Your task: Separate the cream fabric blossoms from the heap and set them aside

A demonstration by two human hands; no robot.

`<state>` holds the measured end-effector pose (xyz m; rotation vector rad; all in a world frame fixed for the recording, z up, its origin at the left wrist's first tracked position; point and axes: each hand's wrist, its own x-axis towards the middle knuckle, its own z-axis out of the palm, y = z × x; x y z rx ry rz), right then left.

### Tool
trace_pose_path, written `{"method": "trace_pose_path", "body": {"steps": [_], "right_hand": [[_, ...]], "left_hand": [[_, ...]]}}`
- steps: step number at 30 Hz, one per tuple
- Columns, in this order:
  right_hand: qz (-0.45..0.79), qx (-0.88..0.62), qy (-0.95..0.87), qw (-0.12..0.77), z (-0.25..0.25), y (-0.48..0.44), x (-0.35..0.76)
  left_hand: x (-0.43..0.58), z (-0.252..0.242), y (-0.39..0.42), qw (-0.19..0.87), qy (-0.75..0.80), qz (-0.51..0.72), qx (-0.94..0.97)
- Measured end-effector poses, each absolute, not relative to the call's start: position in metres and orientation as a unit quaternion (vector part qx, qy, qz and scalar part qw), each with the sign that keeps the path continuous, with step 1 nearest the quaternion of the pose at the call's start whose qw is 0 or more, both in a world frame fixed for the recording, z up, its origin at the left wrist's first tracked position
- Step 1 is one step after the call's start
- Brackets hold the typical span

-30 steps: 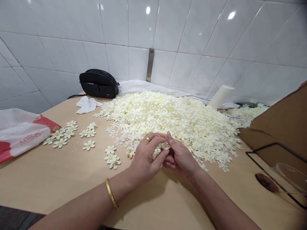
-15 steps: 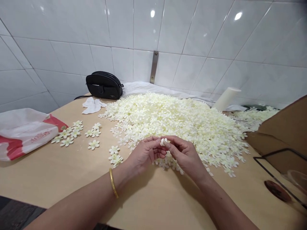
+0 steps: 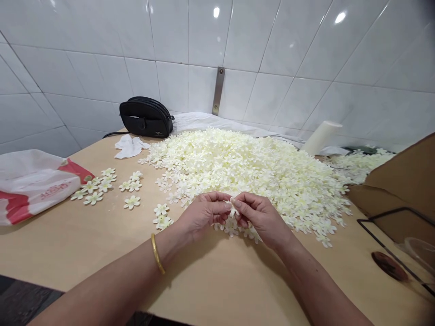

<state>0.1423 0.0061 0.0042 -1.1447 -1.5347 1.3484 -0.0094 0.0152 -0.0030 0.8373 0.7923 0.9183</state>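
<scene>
Between my fingertips, just in front of a big heap of cream artificial flowers (image 3: 238,158), is one small artificial flower (image 3: 233,208). My left hand (image 3: 207,215) pinches its left side between thumb and forefinger. On the other side, the thumb and forefinger of my right hand (image 3: 263,217) close on the same flower. Its petals hang downward, and the fingers partly cover it. A gold bangle (image 3: 157,253) circles my left wrist. Left of my left hand lies a small cluster of loose flowers (image 3: 161,209).
More flowers (image 3: 93,198) lie on the table (image 3: 204,290) beside a red and white plastic bag (image 3: 37,185). A black pouch (image 3: 146,117) stands against the tiled wall, near a crumpled tissue (image 3: 131,146). At right are a white roll (image 3: 321,138), a cardboard box (image 3: 390,190) and a black metal frame (image 3: 384,244).
The flower between my fingers has turned, so its petals now hang down and more of it shows. My hands stay at nearly the same place. The view has shifted slightly.
</scene>
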Motion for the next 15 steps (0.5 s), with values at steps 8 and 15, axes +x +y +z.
{"method": "trace_pose_path", "body": {"steps": [8,15], "right_hand": [[0.593,-0.417,-0.577,0.377,0.0024,0.0074,0.1458],[0.473,-0.475,-0.652,0.354,0.0102,0.0016,0.1433]], "left_hand": [[-0.0101,0.0002,0.0162,0.623,0.412,0.446,0.493],[-0.0129,0.0035,0.0146,0.69,0.383,0.401,0.464]]}}
